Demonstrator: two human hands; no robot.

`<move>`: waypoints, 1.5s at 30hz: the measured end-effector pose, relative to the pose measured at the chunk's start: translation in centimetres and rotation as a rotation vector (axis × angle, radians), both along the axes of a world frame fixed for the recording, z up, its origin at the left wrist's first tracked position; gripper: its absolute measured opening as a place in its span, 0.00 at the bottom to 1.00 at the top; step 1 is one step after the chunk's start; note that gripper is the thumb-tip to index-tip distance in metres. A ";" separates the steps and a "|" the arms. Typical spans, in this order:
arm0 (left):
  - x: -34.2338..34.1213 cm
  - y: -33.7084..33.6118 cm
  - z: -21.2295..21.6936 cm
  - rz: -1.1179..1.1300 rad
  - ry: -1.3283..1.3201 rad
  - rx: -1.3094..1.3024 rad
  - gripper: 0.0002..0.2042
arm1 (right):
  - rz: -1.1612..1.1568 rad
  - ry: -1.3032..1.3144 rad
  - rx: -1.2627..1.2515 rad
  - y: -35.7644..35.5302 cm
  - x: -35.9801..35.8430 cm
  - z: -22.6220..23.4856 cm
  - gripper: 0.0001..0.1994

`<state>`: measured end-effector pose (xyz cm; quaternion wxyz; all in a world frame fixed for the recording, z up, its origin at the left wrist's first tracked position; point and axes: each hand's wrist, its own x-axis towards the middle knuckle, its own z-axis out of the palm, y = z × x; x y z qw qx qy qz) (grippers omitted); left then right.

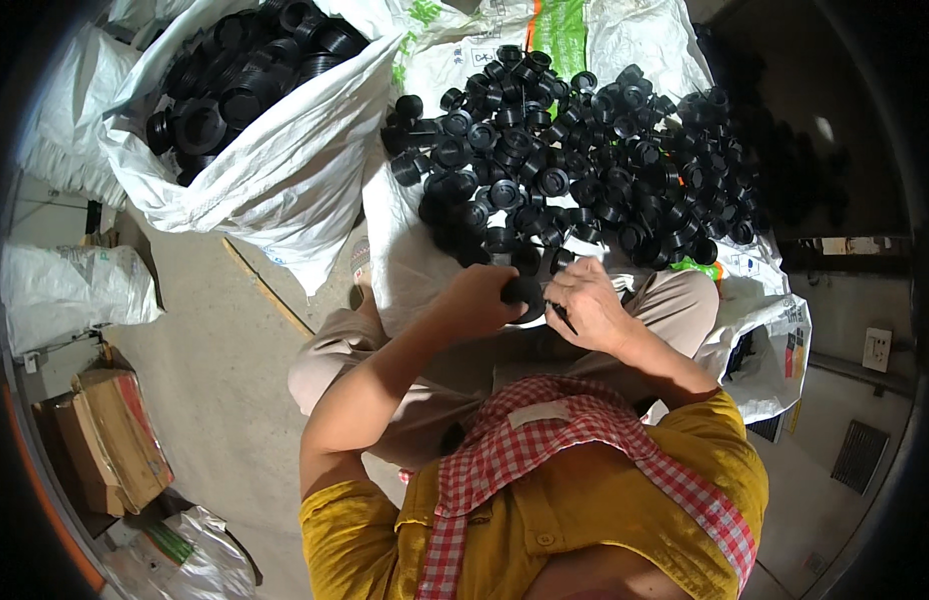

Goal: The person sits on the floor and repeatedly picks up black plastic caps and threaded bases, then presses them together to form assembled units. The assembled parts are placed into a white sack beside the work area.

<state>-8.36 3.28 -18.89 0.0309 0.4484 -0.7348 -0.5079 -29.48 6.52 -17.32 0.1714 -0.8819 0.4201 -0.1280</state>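
My left hand (479,300) is closed around a round black plastic part (526,296), held above my lap. Close beside it, my right hand (593,302) pinches a thin dark tool (563,318); its exact kind is too small to make out. Just beyond my hands lies a wide heap of short, ring-like black plastic parts (553,181), spread over a white woven sack (391,225).
At the far left, an upright white woven sack (285,190) holds larger black round parts (247,85). A cardboard box (125,440) and a folded white sack (80,295) lie on the left. Another white sack (775,345) sits beside my right knee.
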 end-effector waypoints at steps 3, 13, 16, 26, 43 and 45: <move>0.3 -0.3 -0.8 -0.349 0.280 -0.745 0.15 | -0.254 -0.150 0.987 1.8 -0.1 0.0 0.12; -0.2 0.1 3.4 -0.327 0.480 -1.277 0.08 | 0.430 -1.138 1.960 2.4 -2.0 -3.2 0.17; 3.2 -0.8 0.8 -0.236 0.313 -1.334 0.09 | 0.572 -0.880 1.726 1.5 -3.6 -2.4 0.19; -1.5 2.3 -3.9 0.088 0.406 -0.284 0.20 | -0.336 -1.690 0.756 0.3 2.8 -3.7 0.24; 10.2 -4.6 17.2 0.706 -0.115 -1.991 0.20 | -1.004 0.185 0.747 -4.4 -3.8 -19.8 0.28; 15.0 -7.9 20.2 0.760 -0.380 -1.849 0.28 | -0.864 0.235 0.724 -4.0 -2.7 -20.0 0.24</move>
